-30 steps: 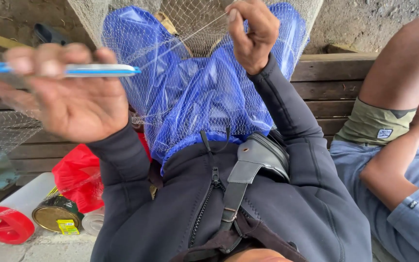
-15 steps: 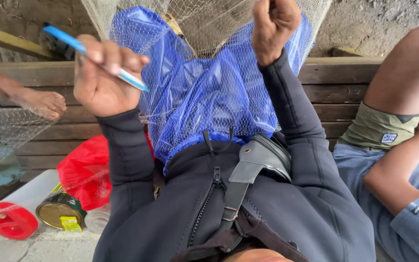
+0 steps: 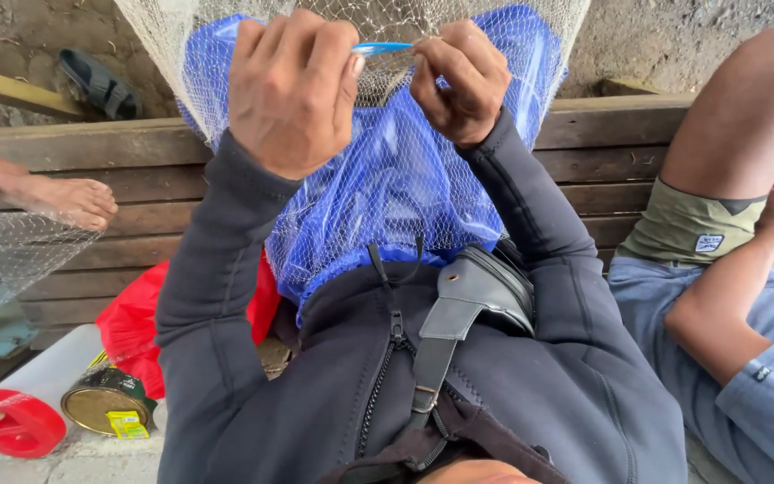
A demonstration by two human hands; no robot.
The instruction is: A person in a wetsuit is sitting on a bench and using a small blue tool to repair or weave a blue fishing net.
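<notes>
Both hands (image 3: 378,85) raised, pinching needle (image 3: 385,47)

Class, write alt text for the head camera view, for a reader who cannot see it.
Two hands work a fishing net draped over blue-clad knees: the left hand pinches a blue netting needle and the right hand grips the mesh beside it. A second person sits to the right on the wooden bench.

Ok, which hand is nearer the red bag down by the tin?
Left. The left hand is raised on the same side as the red bag; the right hand pinches the net farther across.
</notes>
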